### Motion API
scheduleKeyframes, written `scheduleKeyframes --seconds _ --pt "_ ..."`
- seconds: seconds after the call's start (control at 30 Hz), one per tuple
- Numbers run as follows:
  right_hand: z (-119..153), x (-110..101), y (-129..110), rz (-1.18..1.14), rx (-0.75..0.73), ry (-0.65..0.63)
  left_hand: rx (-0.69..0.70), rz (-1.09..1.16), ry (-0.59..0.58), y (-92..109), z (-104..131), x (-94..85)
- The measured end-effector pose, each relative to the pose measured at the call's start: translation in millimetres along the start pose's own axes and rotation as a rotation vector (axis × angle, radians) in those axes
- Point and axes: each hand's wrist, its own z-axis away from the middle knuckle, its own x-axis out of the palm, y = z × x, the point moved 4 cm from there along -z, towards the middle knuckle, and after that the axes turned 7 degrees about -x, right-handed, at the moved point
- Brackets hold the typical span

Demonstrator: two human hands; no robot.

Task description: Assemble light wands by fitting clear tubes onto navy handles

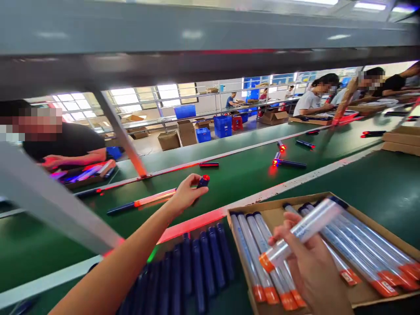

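My left hand [185,192] reaches over the green belt, its fingers closed around a dark blue flashlight-like handle [204,182] with a glowing red end. In my right hand [311,262] is a clear plastic tube [305,229] with an orange end and a dark cap, tilted and slightly blurred. Below it lies an open cardboard tray [267,206] holding similar clear tubes [357,238] with orange ends. Left of the tray, a row of dark blue handles [197,262] lies side by side, partly behind my left forearm.
On the green conveyor belt [239,186] lie a red-lit stick [154,198] and several dark handles, some glowing red. A slanted metal post [120,131] and an overhead beam [197,30] frame the view. Co-workers sit across the belt, at left [72,144] and right [310,103].
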Motion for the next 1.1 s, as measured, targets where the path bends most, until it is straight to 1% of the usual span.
scheduleKeyframes --seconds 0.03,0.07,0.1,0.13,0.2,0.23,0.27,0.3,0.37,0.43,0.5,0.57,0.67,0.77,0.9,1.0,1.1 --pt "6.0 9.0 -1.1 -0.073 0.053 -0.024 -0.006 0.08 -0.011 9.6 35.4 -4.3" --pt "13.8 19.6 -3.1 -0.133 0.087 -0.042 -0.028 0.18 -0.032 17.5 71.6 -4.4" --pt "23.3 31.2 -5.5 -0.184 0.105 -0.055 -0.072 0.311 -0.062 23.2 107.7 -0.6" --pt "34.1 43.4 -7.8 -0.228 0.11 -0.062 -0.157 0.501 -0.109 25.7 142.9 7.3" --pt "58.5 67.5 -10.2 -0.281 0.106 -0.078 -0.35 0.791 -0.163 24.6 208.0 28.5" --pt "71.1 78.6 -9.7 -0.295 0.102 -0.094 -0.439 0.878 -0.163 21.4 236.5 39.3" --pt "83.4 88.1 -8.1 -0.301 0.099 -0.109 -0.506 0.91 -0.142 17.0 261.6 48.4" --pt "95.3 96.2 -5.5 -0.3 0.104 -0.128 -0.55 0.923 -0.116 12.1 283.0 55.6" --pt "117.5 107.9 1.7 -0.3 0.144 -0.187 -0.598 0.94 -0.081 2.6 315.0 64.8" --pt "136.9 114.3 8.1 -0.288 0.201 -0.258 -0.601 0.928 -0.065 -4.4 335.0 66.5" --pt "152.3 116.9 10.5 -0.259 0.225 -0.308 -0.586 0.865 -0.026 -8.7 347.7 61.9" --pt "163.9 118.8 8.7 -0.24 0.21 -0.332 -0.577 0.764 0.019 -10.6 357.1 55.4" --pt "176.8 123.0 3.9 -0.237 0.178 -0.331 -0.573 0.62 0.033 -10.6 367.5 51.0" --pt "185.4 126.3 0.9 -0.233 0.143 -0.294 -0.535 0.512 0.04 -8.9 373.0 50.8" --pt "189.7 127.4 0.6 -0.249 0.12 -0.26 -0.412 0.369 0.062 -4.9 375.2 50.2" --pt "189.9 127.1 1.6 -0.265 0.127 -0.279 -0.314 0.24 0.098 -4.0 375.9 50.0" --pt "190.8 125.3 2.3 -0.263 0.127 -0.309 -0.272 0.066 0.149 -5.8 375.6 50.3"
